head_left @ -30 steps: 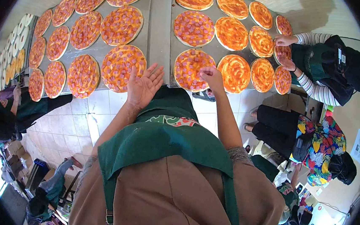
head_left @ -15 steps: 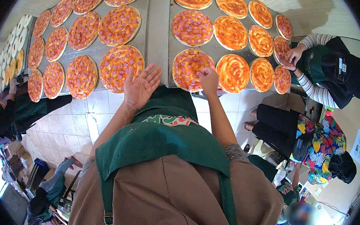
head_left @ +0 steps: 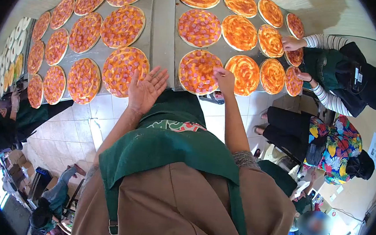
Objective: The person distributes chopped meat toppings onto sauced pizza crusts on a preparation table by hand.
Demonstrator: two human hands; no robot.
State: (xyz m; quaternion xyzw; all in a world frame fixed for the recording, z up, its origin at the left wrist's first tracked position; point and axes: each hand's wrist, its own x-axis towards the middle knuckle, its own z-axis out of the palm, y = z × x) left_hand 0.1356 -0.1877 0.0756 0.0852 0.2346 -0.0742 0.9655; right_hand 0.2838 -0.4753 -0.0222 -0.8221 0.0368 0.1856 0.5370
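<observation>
My left hand (head_left: 147,88) is held palm up with its fingers stretched out. Nothing shows in it, and it is beside the front edge of a pizza topped with pink ham cubes (head_left: 124,73). Over the right rim of another pizza (head_left: 199,72), my right hand (head_left: 225,80) has its fingers pinched together; what they hold, if anything, is too small to make out. This pizza has ham cubes scattered on red-orange sauce. To its right lies a pizza with sauce only (head_left: 242,76).
Pizzas lie in rows on two metal trays, the left tray (head_left: 99,48) and the right tray (head_left: 166,49). At the right end, a co-worker in striped sleeves (head_left: 331,42) reaches over pizzas. Another person (head_left: 4,125) stands at the left. The tiled floor (head_left: 81,127) is below.
My right hand has shifted a little right, toward the pizza's rim. My left hand stays palm up. At the right, one of the co-worker's hands has moved away from the other.
</observation>
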